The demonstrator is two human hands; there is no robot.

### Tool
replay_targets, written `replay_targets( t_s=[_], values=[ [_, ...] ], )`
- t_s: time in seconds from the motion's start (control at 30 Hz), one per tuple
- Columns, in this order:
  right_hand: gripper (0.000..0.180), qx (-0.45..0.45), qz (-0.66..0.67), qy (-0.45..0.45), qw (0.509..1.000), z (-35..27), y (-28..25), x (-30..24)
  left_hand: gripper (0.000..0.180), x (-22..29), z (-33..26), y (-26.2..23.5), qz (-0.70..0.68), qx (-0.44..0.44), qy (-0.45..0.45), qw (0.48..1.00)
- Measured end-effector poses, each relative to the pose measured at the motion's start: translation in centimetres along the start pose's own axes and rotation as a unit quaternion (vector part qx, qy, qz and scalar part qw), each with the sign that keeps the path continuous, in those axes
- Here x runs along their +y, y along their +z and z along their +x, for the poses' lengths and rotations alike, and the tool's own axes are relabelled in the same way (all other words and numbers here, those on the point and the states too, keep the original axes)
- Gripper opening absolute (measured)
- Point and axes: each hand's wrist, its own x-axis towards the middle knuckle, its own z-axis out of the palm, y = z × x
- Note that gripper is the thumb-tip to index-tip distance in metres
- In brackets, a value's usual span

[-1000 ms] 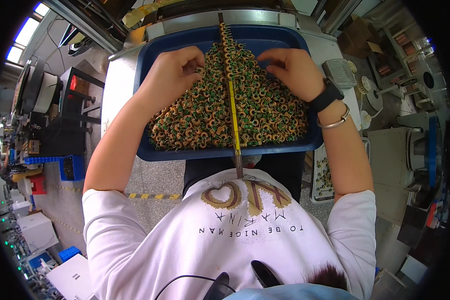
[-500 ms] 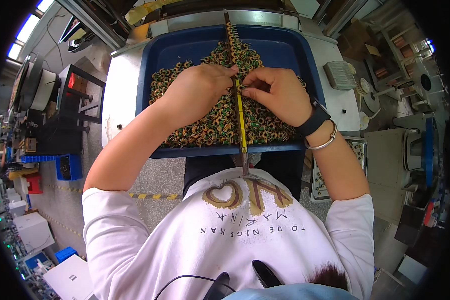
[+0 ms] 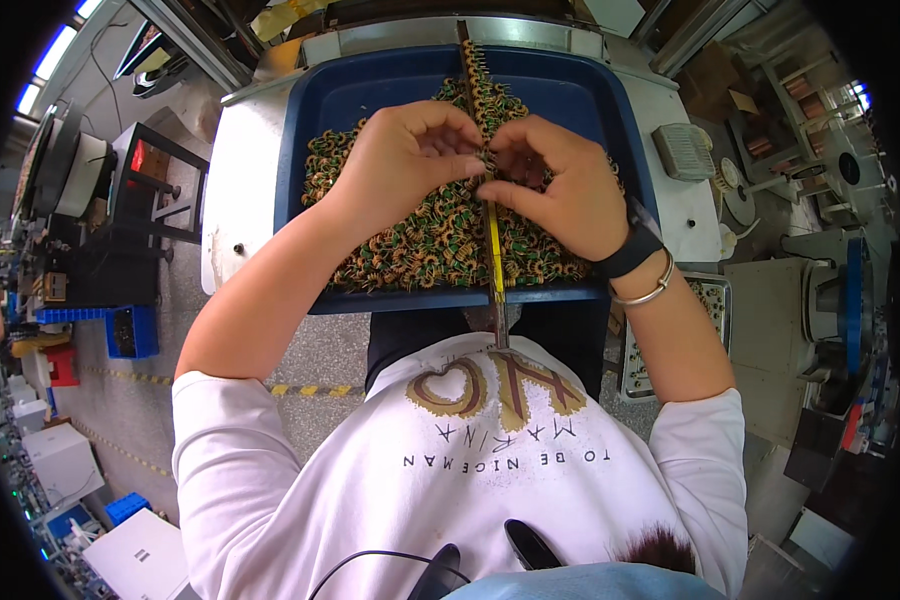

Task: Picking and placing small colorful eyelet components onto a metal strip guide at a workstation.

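A long narrow strip (image 3: pixel 497 262), dark with a yellow stretch, lies across a blue tray (image 3: pixel 410 300) heaped with small copper-wound coils (image 3: pixel 420 255) with green parts. Similar coils (image 3: pixel 475 70) stand in a row along the strip's far part. My left hand (image 3: pixel 395 150) is at the strip's left side, thumb and fingertips curled toward a coil on it. From the right, my right hand (image 3: pixel 565 185) closes its bent fingers and thumb round the same spot. Both sets of fingertips nearly meet there, partly hiding the coil between them.
The tray rests on a white table (image 3: pixel 240 205). A grey ribbed block (image 3: pixel 683 152) sits to its right. Lower right is a metal tray (image 3: pixel 710 300) with small parts. Blue bins (image 3: pixel 130 332) and a dark stand (image 3: pixel 130 230) are at the left.
My left hand's thumb and fingers have spread apart somewhat from their tighter bunch. My right fingertips have moved slightly up the strip. The strip's near end has shifted a little right.
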Motion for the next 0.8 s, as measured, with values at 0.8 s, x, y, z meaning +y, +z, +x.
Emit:
replay_targets(
  t_s=[0.8],
  values=[
    [0.024,0.008,-0.192,0.029,0.981,-0.9,-6.0,4.5,0.044,-1.7,0.1,-5.8,0.529,-0.039,-0.009,0.848]
  ],
)
